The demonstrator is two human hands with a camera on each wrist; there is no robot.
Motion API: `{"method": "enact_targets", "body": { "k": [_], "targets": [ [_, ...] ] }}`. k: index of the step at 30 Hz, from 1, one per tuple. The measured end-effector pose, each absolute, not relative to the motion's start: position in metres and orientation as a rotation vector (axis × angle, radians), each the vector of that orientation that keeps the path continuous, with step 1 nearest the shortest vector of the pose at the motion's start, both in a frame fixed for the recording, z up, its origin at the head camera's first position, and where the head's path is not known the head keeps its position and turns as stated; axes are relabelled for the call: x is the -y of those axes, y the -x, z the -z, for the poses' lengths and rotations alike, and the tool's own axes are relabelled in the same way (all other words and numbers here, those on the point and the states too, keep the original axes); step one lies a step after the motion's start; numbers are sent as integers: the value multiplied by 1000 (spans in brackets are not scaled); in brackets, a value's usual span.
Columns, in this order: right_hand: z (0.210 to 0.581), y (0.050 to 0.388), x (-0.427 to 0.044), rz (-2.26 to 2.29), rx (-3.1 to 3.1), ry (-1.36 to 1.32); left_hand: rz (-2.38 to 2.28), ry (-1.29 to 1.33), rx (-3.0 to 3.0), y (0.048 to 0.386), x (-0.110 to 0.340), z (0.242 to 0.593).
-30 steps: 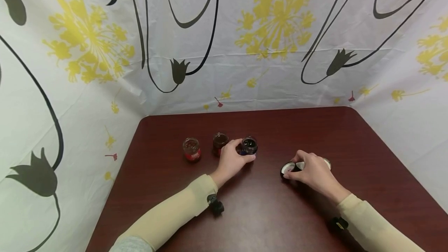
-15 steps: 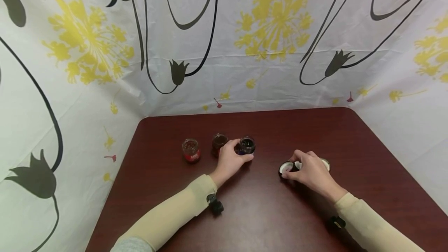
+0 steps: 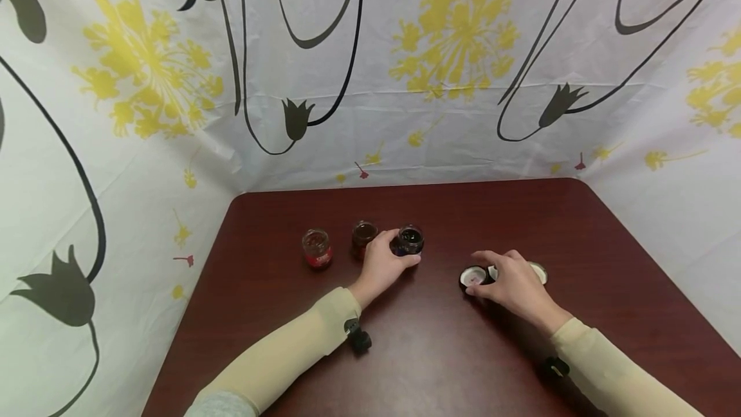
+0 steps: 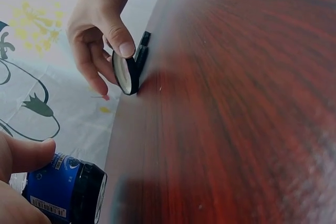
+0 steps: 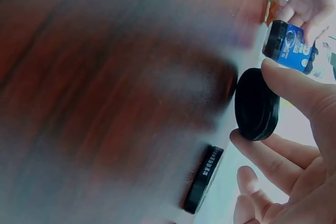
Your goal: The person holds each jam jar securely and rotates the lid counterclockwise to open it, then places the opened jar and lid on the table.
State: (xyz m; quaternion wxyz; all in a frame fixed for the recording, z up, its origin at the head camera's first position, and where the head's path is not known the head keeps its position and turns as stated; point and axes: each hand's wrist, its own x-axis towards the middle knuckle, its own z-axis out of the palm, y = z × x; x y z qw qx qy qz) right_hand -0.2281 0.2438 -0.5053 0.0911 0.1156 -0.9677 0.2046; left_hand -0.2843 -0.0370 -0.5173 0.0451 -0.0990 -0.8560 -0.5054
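Note:
On the table, my left hand (image 3: 382,262) grips a small glass jar (image 3: 410,241) with dark contents and no lid. Its blue label (image 4: 55,182) and black lower end show in the left wrist view. My right hand (image 3: 518,283) is over a black-rimmed lid (image 3: 473,277) that lies with its white inside up. The thumb touches the lid's near edge, while the index finger is stretched out above the far edge. In the right wrist view the lid (image 5: 256,104) shows its black outer side between spread thumb and fingers.
Two more open jars, one with a red label (image 3: 317,250) and a darker one (image 3: 363,237), stand left of the gripped jar. Another lid (image 3: 538,272) lies behind my right hand, and a white-lined one (image 3: 493,272) is partly hidden. Patterned cloth (image 3: 405,140) hangs behind the table.
My right index finger has lifted and straightened away from the lid, which has shifted slightly left. The left hand and its jar have stayed nearly in place.

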Motion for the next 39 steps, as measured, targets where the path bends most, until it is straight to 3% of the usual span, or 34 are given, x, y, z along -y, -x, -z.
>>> {"method": "enact_targets", "body": {
  "k": [39],
  "targets": [
    [511, 238, -238, -329, 2809, -581, 1505, 318, 2652, 293, 30, 529]
  ]
}}
